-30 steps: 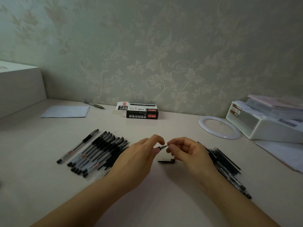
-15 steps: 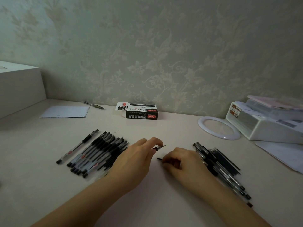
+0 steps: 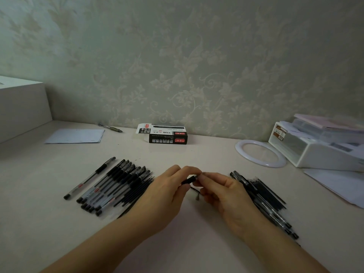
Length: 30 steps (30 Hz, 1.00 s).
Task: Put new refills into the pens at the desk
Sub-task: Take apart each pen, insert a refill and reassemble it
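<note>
At the middle of the desk my left hand [image 3: 165,190] grips a pen [image 3: 189,180] by its black grip section, tip pointing right. My right hand [image 3: 222,191] pinches the pen's tip end with thumb and fingers. A small dark part [image 3: 196,191] lies on the desk just below, between both hands. A row of several black gel pens [image 3: 118,184] lies to the left, with a single pen [image 3: 89,178] apart from it. Another pile of pens and dark refills [image 3: 264,196] lies to the right, partly hidden by my right wrist.
A black refill box [image 3: 167,135] stands open near the wall. A white ring [image 3: 260,153] and a white storage box [image 3: 319,148] with papers sit at the right. Loose paper [image 3: 76,135], a pen [image 3: 109,127] and a white block [image 3: 21,107] are at the left.
My right hand dropped to the desk beside the small dark part, then rose back to the pen's tip. My left hand has kept hold of the pen.
</note>
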### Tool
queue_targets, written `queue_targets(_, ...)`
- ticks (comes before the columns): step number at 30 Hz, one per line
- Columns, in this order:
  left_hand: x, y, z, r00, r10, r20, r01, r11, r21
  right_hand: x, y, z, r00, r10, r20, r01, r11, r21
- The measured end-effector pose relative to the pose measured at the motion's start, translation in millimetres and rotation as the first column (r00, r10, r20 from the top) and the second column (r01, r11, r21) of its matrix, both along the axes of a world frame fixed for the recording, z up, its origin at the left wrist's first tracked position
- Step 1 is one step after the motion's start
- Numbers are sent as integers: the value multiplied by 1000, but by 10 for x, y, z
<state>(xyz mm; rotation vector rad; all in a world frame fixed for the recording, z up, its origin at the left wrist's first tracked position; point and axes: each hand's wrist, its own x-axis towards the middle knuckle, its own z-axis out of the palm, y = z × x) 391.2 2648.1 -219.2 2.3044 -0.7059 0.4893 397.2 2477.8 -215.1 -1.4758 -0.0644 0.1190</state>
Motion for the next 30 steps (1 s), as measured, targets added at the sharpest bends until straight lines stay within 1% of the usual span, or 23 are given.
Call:
queue_targets(2, 5, -2, 1, 1000, 2, -1, -2, 1000, 6, 13, -11, 3, 1000, 2, -23, -1, 999, 38)
queue_targets(4, 3, 2, -4, 1000, 13, -2, -13, 1000, 20, 41, -21, 21, 997, -36, -61, 43, 991, 123)
queue_targets(6, -1, 16, -12, 999, 41, 3, -41, 998, 48, 101, -74, 66, 986, -158, -60, 168, 953, 251)
queue_targets(8, 10, 43, -17, 996, 94, 5, -94, 994, 63, 170, -200, 154, 935, -355, 25, 331, 894, 302)
queue_targets(9, 19, 60, -15, 992, 128, 0, -127, 990, 67, 201, -285, 198, 886, -452, 104, 412, 870, 271)
queue_targets(10, 29, 78, -11, 986, 164, -6, -164, 984, 75, 227, -382, 232, 825, -527, 202, 493, 847, 197)
queue_targets(11, 41, 92, -5, 979, 202, -9, -200, 976, 87, 248, -487, 251, 766, -562, 314, 568, 819, 79)
queue_targets(12, 50, 107, 0, 971, 238, -6, -236, 966, 104, 260, -584, 253, 722, -541, 431, 626, 777, -74)
queue_targets(13, 57, 123, 5, 961, 275, -2, -273, 954, 121, 266, -667, 242, 707, -468, 531, 657, 712, -247)
queue_targets(14, 60, 141, 9, 949, 315, 0, -311, 939, 145, 273, -729, 218, 714, -373, 593, 666, 625, -408)
queue_targets(15, 61, 162, 15, 935, 354, -1, -348, 920, 178, 279, -773, 188, 728, -290, 621, 663, 529, -530)
queue_targets(17, 58, 212, 28, 906, 423, -16, -406, 880, 245, 287, -827, 123, 769, -215, 602, 634, 378, -675)
queue_targets(19, 49, 251, 43, 878, 478, -32, -448, 843, 297, 297, -858, 69, 804, -201, 560, 595, 282, -753)
queue_targets(21, 36, 273, 65, 853, 520, -40, -478, 811, 337, 310, -877, 45, 819, -204, 536, 572, 222, -790)
queue_targets(26, 23, 307, 93, 821, 568, -55, -507, 770, 387, 324, -875, 32, 852, -222, 474, 512, 162, -844)
queue_targets(28, 34, 333, 74, 817, 573, -58, -508, 764, 397, 318, -873, 32, 855, -216, 471, 507, 157, -848)
queue_targets(30, 35, 354, 61, 808, 586, -57, -519, 755, 401, 309, -854, 41, 842, -202, 500, 532, 163, -831)
